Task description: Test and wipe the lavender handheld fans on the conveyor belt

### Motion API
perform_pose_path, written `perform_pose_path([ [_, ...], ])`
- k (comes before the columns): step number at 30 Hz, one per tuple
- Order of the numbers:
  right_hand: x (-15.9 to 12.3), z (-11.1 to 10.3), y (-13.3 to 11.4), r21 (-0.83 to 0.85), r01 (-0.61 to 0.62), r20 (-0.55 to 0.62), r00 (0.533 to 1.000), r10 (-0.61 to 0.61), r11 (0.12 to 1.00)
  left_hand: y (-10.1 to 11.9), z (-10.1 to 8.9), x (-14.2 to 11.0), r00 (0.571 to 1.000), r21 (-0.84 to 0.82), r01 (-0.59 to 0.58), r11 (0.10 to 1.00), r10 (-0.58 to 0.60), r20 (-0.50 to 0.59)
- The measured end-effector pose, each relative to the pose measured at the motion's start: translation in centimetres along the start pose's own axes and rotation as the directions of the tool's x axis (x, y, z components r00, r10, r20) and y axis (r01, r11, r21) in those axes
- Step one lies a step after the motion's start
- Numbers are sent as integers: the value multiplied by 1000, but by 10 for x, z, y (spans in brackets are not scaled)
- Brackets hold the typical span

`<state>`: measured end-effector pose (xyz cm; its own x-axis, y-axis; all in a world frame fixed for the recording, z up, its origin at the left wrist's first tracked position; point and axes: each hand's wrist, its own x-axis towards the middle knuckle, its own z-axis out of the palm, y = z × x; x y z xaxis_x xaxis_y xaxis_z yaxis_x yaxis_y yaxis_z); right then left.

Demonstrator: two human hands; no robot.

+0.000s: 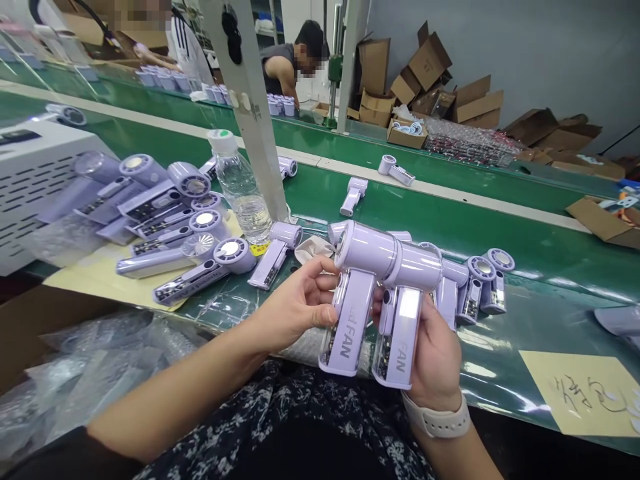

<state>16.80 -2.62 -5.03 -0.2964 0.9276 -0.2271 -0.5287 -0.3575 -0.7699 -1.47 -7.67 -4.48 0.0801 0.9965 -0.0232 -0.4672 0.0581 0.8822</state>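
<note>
Two lilac handheld fans are held up side by side in front of me, their barrel-shaped heads touching and handles pointing down. My left hand (300, 303) is closed on the left handheld fan (357, 323), thumb at the edge of its handle. My right hand (440, 357), with a pale watch strap at the wrist, grips the right handheld fan (409, 333) from behind; most of its fingers are hidden. Both handles carry "FAN" lettering and have a clear side showing dark inner parts. Just behind them stand several more fans (471, 293), partly covered.
Left lies a pile of fans (190, 220) on yellow paper, beside a water bottle (245, 193) and a metal post (255, 113). Single fans (354, 195) rest on the green belt. A handwritten yellow sheet (575, 390) is at right. Two people work across the line, near cardboard boxes (427, 63).
</note>
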Motion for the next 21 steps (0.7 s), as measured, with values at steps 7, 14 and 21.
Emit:
perform_pose_path([
  [7,2,-5,5,-17,31,12,999,-30,999,-1,-7,-2,1000,112,-3,994,2,14],
  [14,-9,-18,-17,-457,595,502,786,-361,660,-2,-13,-6,843,635,-512,578,483,239],
  [21,-5,-18,-15,-442,564,485,804,-344,697,0,-15,0,764,600,-630,493,533,363],
])
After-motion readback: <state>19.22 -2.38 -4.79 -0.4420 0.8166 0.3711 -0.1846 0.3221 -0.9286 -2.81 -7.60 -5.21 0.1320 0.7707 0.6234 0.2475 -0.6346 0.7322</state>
